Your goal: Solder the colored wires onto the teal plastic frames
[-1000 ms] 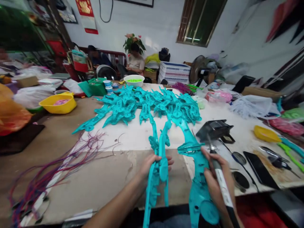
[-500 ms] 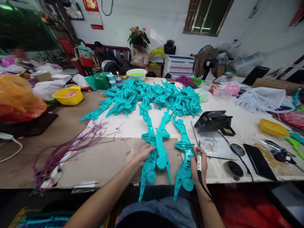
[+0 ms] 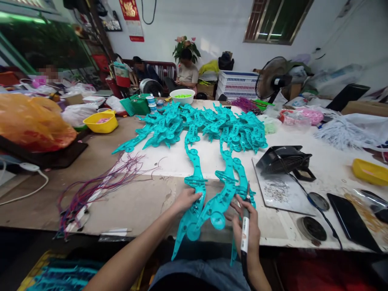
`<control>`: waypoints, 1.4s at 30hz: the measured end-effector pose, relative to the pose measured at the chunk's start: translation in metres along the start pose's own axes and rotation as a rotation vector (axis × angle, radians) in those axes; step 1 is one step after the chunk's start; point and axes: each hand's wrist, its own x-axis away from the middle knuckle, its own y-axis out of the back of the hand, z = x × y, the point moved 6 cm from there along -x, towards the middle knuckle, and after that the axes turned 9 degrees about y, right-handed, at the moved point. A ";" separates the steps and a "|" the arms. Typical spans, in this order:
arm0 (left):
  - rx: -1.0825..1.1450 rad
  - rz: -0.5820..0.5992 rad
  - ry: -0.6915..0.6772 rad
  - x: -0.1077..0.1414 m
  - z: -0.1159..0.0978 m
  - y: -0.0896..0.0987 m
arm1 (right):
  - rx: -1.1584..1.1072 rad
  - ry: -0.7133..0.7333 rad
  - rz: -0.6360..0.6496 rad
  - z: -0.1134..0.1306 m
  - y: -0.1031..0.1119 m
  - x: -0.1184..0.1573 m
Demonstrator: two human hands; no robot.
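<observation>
My left hand (image 3: 188, 201) is closed on a turquoise bow-shaped plastic part (image 3: 196, 171), thumb on its middle. A second such part (image 3: 224, 194) slants across the first one's lower end, ribbed inner side up. In my right hand (image 3: 250, 230) is a soldering iron (image 3: 245, 232) with a white grip, its tip pointing up and away. The right fingertips are at the second part's edge; whether they grip it I cannot tell. A third turquoise part (image 3: 240, 171) lies partly hidden behind the second part and the right hand.
Beyond the hands lies a heap of turquoise parts (image 3: 169, 125). Thin red and purple wires (image 3: 91, 190) spread on the left. To the right are a small black fan (image 3: 281, 159), a white board (image 3: 273, 192) with tiny pieces, a solder reel (image 3: 311, 228) and a black phone (image 3: 348, 218).
The second part has turned from its smooth side to its ribbed side and now leans across the first. My right hand has left the third part's middle. The view has shifted left.
</observation>
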 end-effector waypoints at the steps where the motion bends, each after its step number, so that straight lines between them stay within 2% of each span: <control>1: -0.123 -0.051 -0.036 -0.003 -0.002 0.006 | -0.034 -0.041 -0.028 -0.003 0.003 0.003; 4: -0.300 -0.145 -0.095 -0.014 -0.012 0.012 | 0.120 -0.038 -0.050 -0.002 0.011 0.001; 7: -0.404 -0.210 -0.157 -0.022 -0.024 0.006 | 0.331 0.197 -0.015 0.011 0.006 -0.011; 10: -0.476 -0.242 -0.221 -0.024 -0.031 -0.003 | 0.376 0.380 0.197 0.013 -0.021 -0.024; 13: -0.507 -0.252 -0.233 -0.023 -0.028 -0.006 | 0.404 0.368 0.412 -0.002 -0.041 -0.030; 17: -0.692 -0.218 -0.239 -0.031 -0.033 0.004 | 0.446 0.286 0.439 -0.022 -0.033 -0.035; 19: -0.699 -0.299 -0.249 -0.046 -0.055 0.020 | 0.478 0.271 0.422 -0.029 -0.026 -0.038; 21: -0.633 -0.457 -0.300 -0.072 -0.096 0.040 | 0.511 0.288 0.398 -0.032 -0.021 -0.041; 24: -0.570 -0.612 -0.380 -0.127 -0.173 0.056 | 0.555 0.323 0.339 -0.033 -0.017 -0.043; 27: -0.494 -0.647 -0.288 -0.188 -0.228 0.058 | 0.560 0.349 0.319 -0.036 -0.015 -0.041; 30: -0.438 -0.616 -0.219 -0.232 -0.252 0.053 | 0.546 0.353 0.290 -0.040 -0.013 -0.038; 33: -0.368 -0.549 -0.204 -0.253 -0.259 0.050 | 0.522 0.336 0.257 -0.045 -0.011 -0.034; 36: -0.266 -0.446 -0.226 -0.252 -0.266 0.052 | 0.509 0.330 0.266 -0.047 -0.011 -0.033; 38: -0.188 -0.364 -0.238 -0.237 -0.268 0.056 | 0.513 0.337 0.272 -0.045 -0.011 -0.034; 40: -0.118 -0.298 -0.250 -0.208 -0.261 0.062 | 0.533 0.343 0.293 -0.040 -0.014 -0.037; 42: -0.029 -0.256 -0.298 -0.162 -0.241 0.070 | 0.567 0.337 0.328 -0.035 -0.017 -0.040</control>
